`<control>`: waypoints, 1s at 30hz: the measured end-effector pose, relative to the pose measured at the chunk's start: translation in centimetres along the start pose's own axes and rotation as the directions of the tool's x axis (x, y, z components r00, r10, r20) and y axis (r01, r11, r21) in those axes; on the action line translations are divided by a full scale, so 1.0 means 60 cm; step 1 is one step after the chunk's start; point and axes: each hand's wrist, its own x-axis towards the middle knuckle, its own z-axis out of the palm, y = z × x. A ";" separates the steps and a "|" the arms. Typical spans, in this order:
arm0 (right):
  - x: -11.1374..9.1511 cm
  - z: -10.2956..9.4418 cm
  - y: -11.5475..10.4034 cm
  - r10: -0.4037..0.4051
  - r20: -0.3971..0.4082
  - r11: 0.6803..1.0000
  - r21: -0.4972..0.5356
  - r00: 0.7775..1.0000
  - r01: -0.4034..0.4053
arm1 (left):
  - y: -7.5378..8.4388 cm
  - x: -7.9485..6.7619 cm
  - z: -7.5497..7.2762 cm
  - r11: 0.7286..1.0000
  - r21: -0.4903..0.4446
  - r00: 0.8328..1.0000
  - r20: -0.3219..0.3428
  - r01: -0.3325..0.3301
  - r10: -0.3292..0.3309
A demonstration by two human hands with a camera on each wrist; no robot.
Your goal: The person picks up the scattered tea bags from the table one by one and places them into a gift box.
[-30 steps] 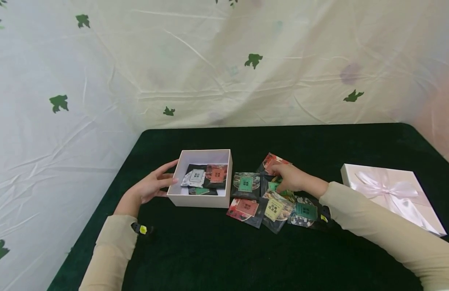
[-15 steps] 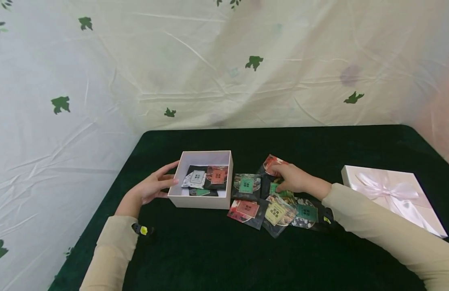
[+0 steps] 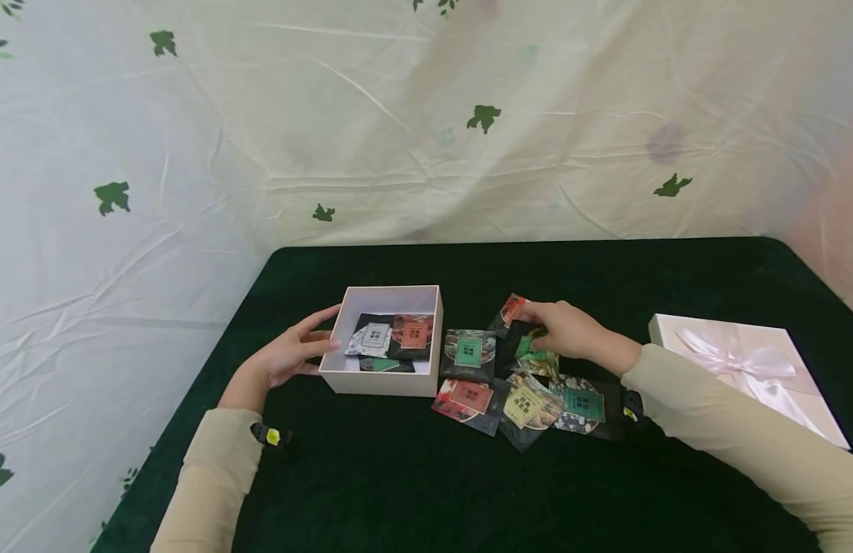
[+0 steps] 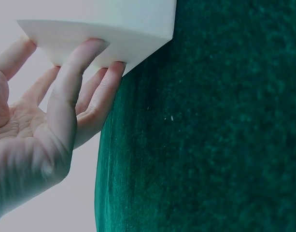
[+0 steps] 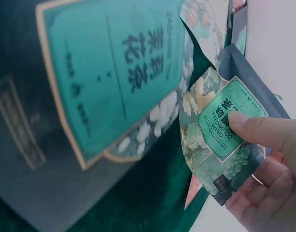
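My right hand (image 3: pixel 572 329) pinches a green-labelled tea packet (image 5: pixel 222 121) between thumb and fingers; the label reads "Grape Oolong Tea". In the head view the packet is tilted up from the pile, its upper part dark, and my fingers cover some of it. My left hand (image 3: pixel 293 352) touches the left side of an open pale box (image 3: pixel 378 384). In the left wrist view its spread fingertips and thumb rest against the box's outer wall (image 4: pixel 90 31). Inside the box lie a white-labelled packet (image 3: pixel 376 336), a red-labelled packet (image 3: pixel 416 336) and part of a green-labelled one.
Several tea packets lie right of the box, among them a green-labelled one (image 3: pixel 468 353), a yellow-labelled one (image 3: pixel 523 405) and a jasmine tea packet (image 5: pixel 114 72). A pale box lid (image 3: pixel 731 361) with a satin bow sits at the right on the dark green cloth (image 3: pixel 399 476).
My right hand has shifted slightly to the right and lifted the grape oolong packet's edge off the pile. My left hand stays at the box.
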 end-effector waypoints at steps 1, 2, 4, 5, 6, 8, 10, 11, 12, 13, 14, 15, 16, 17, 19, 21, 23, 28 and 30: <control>-0.001 -0.003 0.001 -0.002 -0.007 1.000 0.003 1.000 0.002 | 0.001 0.000 0.000 1.000 0.002 1.000 0.001 -0.003 0.003; -0.002 -0.005 0.002 0.001 -0.014 1.000 0.003 1.000 -0.001 | 0.001 0.000 0.000 1.000 0.002 1.000 0.001 -0.005 0.005; -0.005 -0.010 0.004 0.000 -0.027 1.000 -0.004 1.000 0.000 | 0.002 0.000 -0.001 1.000 0.002 1.000 0.000 -0.007 0.007; -0.007 -0.013 0.005 -0.002 -0.034 1.000 -0.004 0.999 0.002 | 0.002 0.000 -0.002 1.000 0.001 1.000 0.000 -0.008 0.008; -0.009 -0.015 0.005 -0.001 -0.040 1.000 -0.004 0.999 0.001 | 0.001 0.000 -0.002 1.000 0.000 1.000 -0.001 -0.007 0.007; -0.013 -0.020 0.006 -0.009 -0.055 1.000 -0.013 0.998 0.008 | 0.000 0.000 -0.004 1.000 -0.001 1.000 -0.001 -0.006 0.006; -0.019 -0.024 0.007 -0.019 -0.067 1.000 -0.010 0.998 0.018 | -0.001 0.000 -0.004 1.000 -0.004 1.000 -0.001 -0.004 0.004; -0.022 -0.026 0.007 -0.022 -0.074 1.000 -0.005 0.997 0.022 | -0.002 0.000 -0.004 1.000 -0.003 1.000 0.001 -0.006 0.006; -0.025 -0.027 0.008 -0.024 -0.081 1.000 -0.005 0.996 0.024 | -0.002 0.000 -0.004 1.000 -0.001 1.000 0.004 -0.009 0.009; -0.028 -0.029 0.008 -0.026 -0.088 1.000 -0.001 0.996 0.027 | -0.002 0.000 -0.004 1.000 -0.001 1.000 0.004 -0.011 0.011; -0.031 -0.031 0.008 -0.028 -0.093 1.000 0.006 0.995 0.029 | -0.002 0.000 -0.004 1.000 -0.001 1.000 0.003 -0.011 0.011; -0.033 -0.033 0.009 -0.032 -0.102 0.999 0.010 0.994 0.034 | -0.002 0.000 -0.004 1.000 -0.001 1.000 0.002 -0.012 0.012; -0.035 -0.034 0.009 -0.035 -0.110 0.999 0.012 0.993 0.037 | -0.001 -0.001 -0.003 1.000 0.002 1.000 0.002 -0.013 0.013; -0.037 -0.036 0.009 -0.035 -0.119 0.999 0.013 0.992 0.037 | 0.000 -0.001 -0.003 1.000 0.004 1.000 0.003 -0.015 0.015; -0.041 -0.040 0.009 -0.034 -0.134 0.999 0.015 0.990 0.036 | 0.001 -0.001 -0.003 1.000 0.004 1.000 -0.003 -0.011 0.011; -0.045 -0.042 0.008 -0.033 -0.148 0.999 0.018 0.988 0.036 | 0.001 -0.002 -0.003 1.000 0.005 1.000 -0.004 -0.009 0.009; -0.050 -0.044 0.008 -0.025 -0.156 0.999 0.026 0.987 0.030 | 0.001 -0.002 -0.002 1.000 0.003 1.000 -0.007 -0.006 0.006; -0.057 -0.047 0.008 -0.017 -0.169 0.998 0.062 0.985 0.028 | -0.001 -0.002 0.000 1.000 0.000 1.000 -0.001 -0.006 0.006; -0.058 -0.048 0.007 -0.013 -0.170 0.996 0.089 0.985 0.028 | -0.002 -0.002 0.001 1.000 0.000 1.000 0.003 -0.007 0.007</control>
